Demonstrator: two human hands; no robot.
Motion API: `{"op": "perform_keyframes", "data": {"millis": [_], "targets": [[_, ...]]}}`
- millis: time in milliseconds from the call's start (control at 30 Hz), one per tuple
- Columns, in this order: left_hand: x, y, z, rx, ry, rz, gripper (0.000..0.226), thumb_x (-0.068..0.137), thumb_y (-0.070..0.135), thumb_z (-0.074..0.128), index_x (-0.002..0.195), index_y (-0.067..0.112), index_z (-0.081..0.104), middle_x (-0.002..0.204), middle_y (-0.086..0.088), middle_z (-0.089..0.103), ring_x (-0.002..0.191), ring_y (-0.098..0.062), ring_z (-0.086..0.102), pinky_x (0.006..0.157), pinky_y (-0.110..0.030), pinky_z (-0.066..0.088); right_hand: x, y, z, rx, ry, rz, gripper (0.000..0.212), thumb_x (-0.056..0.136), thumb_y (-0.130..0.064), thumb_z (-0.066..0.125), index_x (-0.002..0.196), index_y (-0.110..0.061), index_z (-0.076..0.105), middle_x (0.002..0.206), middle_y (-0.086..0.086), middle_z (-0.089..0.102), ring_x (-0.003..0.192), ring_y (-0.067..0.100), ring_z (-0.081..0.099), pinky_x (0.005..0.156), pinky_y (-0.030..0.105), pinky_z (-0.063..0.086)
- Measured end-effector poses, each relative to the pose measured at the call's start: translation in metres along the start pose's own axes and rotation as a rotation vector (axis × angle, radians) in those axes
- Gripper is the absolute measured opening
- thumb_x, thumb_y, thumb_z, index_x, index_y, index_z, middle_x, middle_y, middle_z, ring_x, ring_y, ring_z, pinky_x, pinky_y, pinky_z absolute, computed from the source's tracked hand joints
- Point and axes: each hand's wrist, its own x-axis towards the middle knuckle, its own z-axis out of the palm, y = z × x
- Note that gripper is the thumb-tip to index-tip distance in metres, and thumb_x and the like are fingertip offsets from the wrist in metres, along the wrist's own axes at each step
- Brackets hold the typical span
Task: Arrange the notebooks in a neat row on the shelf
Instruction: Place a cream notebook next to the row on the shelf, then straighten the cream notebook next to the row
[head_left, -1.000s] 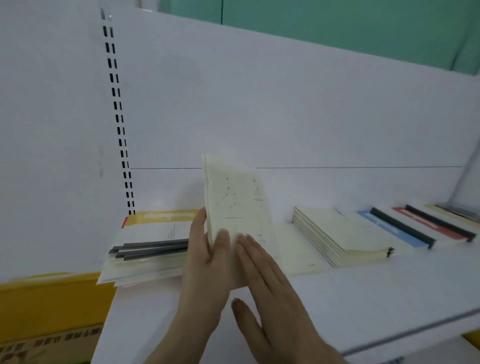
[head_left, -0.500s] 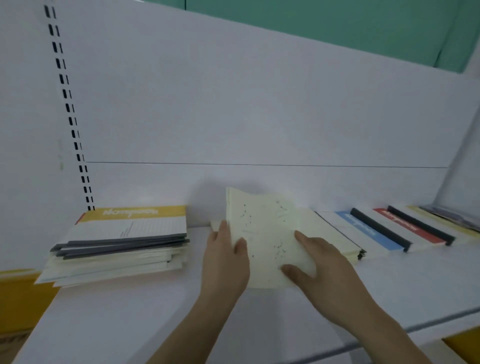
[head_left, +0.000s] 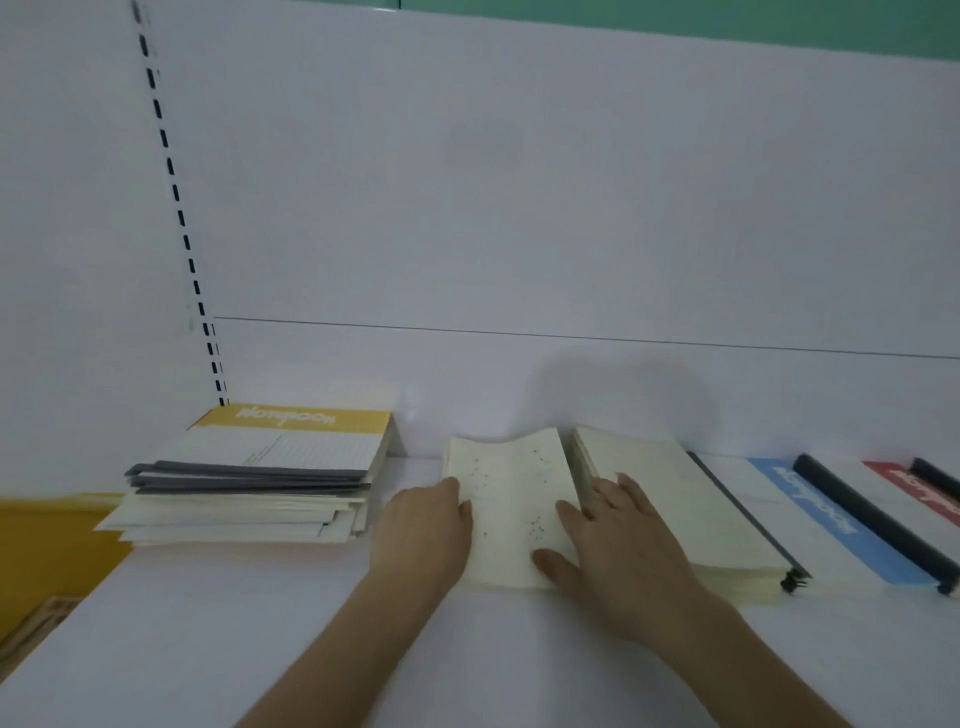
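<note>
1. A cream notebook (head_left: 511, 512) with small dark dots on its cover lies flat on the white shelf (head_left: 260, 649), its far edge slightly wavy and close to the white back panel (head_left: 519, 208).
2. The left hand (head_left: 421, 530) rests at the left edge of the cream notebook, fingers straight and relaxed, the thumb lying just on the cover; it does not curl round anything.
3. The right hand (head_left: 618, 551) lies flat over the right edge of the cream notebook, fingers spread and straight, pressing down; the thumb touches the cover near the notebook's near edge, while the fingertips reach onto the neighbouring stack.
4. That cream stack (head_left: 685, 519) sits immediately right of the cream notebook, touching or nearly touching it, several notebooks thick, with a dark binding along its right side.
5. Further right of the cream notebook, a notebook with a blue band (head_left: 831, 525) and a dark spine lies overlapped in the same row, and beyond it one with a red band (head_left: 914, 488), cut off by the frame edge.
6. Left of the cream notebook, apart from it, stands an untidy pile (head_left: 249, 488) of notebooks, topped by one with a yellow band; grey spines stick out unevenly.
7. Behind that pile, a slotted upright (head_left: 176, 208) runs up the back panel.
</note>
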Motion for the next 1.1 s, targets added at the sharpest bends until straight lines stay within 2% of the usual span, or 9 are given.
{"op": "perform_keyframes", "data": {"millis": [100, 200, 267, 367, 500, 800, 900, 967, 1100], "targets": [[-0.002, 0.002, 0.000, 0.049, -0.007, 0.043, 0.034, 0.101, 0.048, 0.033, 0.088, 0.021, 0.048, 0.093, -0.004, 0.064, 0.084, -0.023, 0.056, 0.068, -0.032, 0.038, 0.000, 0.003, 0.002, -0.040, -0.041, -0.034, 0.089, 0.077, -0.069, -0.008, 0.125, -0.023, 0.052, 0.134, 0.008, 0.053, 0.140, 0.026, 0.025, 0.119, 0.044, 0.000], [-0.005, -0.002, 0.000, 0.076, -0.083, 0.082, 0.063, 0.089, 0.076, 0.024, 0.108, 0.024, 0.055, 0.106, -0.004, 0.066, 0.103, -0.027, 0.059, 0.085, -0.038, 0.047, 0.001, 0.002, 0.001, -0.025, -0.064, -0.039, 0.096, 0.078, -0.079, -0.009, 0.122, -0.022, 0.055, 0.131, 0.008, 0.056, 0.143, 0.025, 0.020, 0.118, 0.045, -0.003], [-0.007, -0.008, -0.006, 0.060, -0.208, 0.093, 0.086, 0.077, 0.089, 0.025, 0.127, 0.025, 0.050, 0.118, -0.003, 0.063, 0.112, -0.027, 0.055, 0.094, -0.041, 0.046, 0.001, 0.003, -0.003, -0.004, -0.109, -0.053, 0.106, 0.069, -0.090, -0.006, 0.124, -0.022, 0.054, 0.133, 0.008, 0.055, 0.145, 0.023, 0.016, 0.118, 0.047, -0.004], [-0.008, -0.018, -0.018, 0.060, -0.399, 0.163, 0.105, 0.068, 0.092, 0.044, 0.147, 0.025, 0.031, 0.135, -0.002, 0.055, 0.124, -0.025, 0.048, 0.101, -0.041, 0.043, 0.004, 0.009, -0.007, -0.035, -0.181, -0.120, 0.108, 0.059, -0.100, 0.010, 0.118, -0.021, 0.054, 0.128, 0.006, 0.058, 0.143, 0.025, 0.017, 0.118, 0.044, -0.006], [-0.007, -0.024, -0.023, 0.050, -0.436, 0.212, 0.092, 0.074, 0.074, 0.064, 0.144, 0.021, 0.035, 0.138, -0.006, 0.053, 0.126, -0.026, 0.048, 0.102, -0.040, 0.043, 0.014, 0.015, -0.003, -0.041, -0.179, -0.127, 0.095, 0.063, -0.096, 0.019, 0.115, -0.025, 0.055, 0.125, 0.003, 0.061, 0.142, 0.025, 0.020, 0.119, 0.040, -0.004], [-0.011, -0.024, -0.022, 0.003, -0.432, 0.194, 0.088, 0.079, 0.067, 0.065, 0.145, 0.019, 0.033, 0.138, -0.007, 0.052, 0.126, -0.026, 0.047, 0.101, -0.042, 0.044, 0.011, 0.013, -0.006, -0.040, -0.193, -0.115, 0.098, 0.062, -0.094, 0.019, 0.127, -0.028, 0.050, 0.130, 0.001, 0.055, 0.142, 0.024, 0.020, 0.119, 0.040, -0.001], [-0.017, -0.021, -0.026, 0.047, -0.378, 0.192, 0.091, 0.079, 0.071, 0.060, 0.148, 0.021, 0.027, 0.137, -0.004, 0.051, 0.127, -0.025, 0.044, 0.101, -0.042, 0.043, 0.009, 0.009, -0.014, -0.036, -0.140, -0.100, 0.106, 0.061, -0.097, 0.009, 0.134, -0.030, 0.046, 0.136, -0.001, 0.050, 0.142, 0.022, 0.021, 0.119, 0.040, 0.002], [-0.024, -0.018, -0.033, 0.097, -0.264, 0.182, 0.094, 0.075, 0.081, 0.052, 0.147, 0.025, 0.029, 0.136, 0.001, 0.053, 0.125, -0.023, 0.047, 0.100, -0.040, 0.044, 0.011, 0.001, -0.020, 0.033, -0.036, -0.073, 0.098, 0.071, -0.091, 0.004, 0.136, -0.031, 0.045, 0.138, -0.006, 0.049, 0.140, 0.019, 0.027, 0.119, 0.039, 0.009], [-0.036, -0.028, -0.053, 0.002, 0.108, 0.153, 0.074, 0.082, 0.082, 0.037, 0.133, 0.030, 0.051, 0.122, 0.010, 0.064, 0.113, -0.016, 0.059, 0.090, -0.032, 0.047, 0.022, -0.029, -0.021, 0.183, 0.187, -0.120, 0.067, 0.086, -0.068, 0.025, 0.124, -0.025, 0.059, 0.124, -0.005, 0.061, 0.126, 0.020, 0.046, 0.110, 0.038, 0.034]]}}
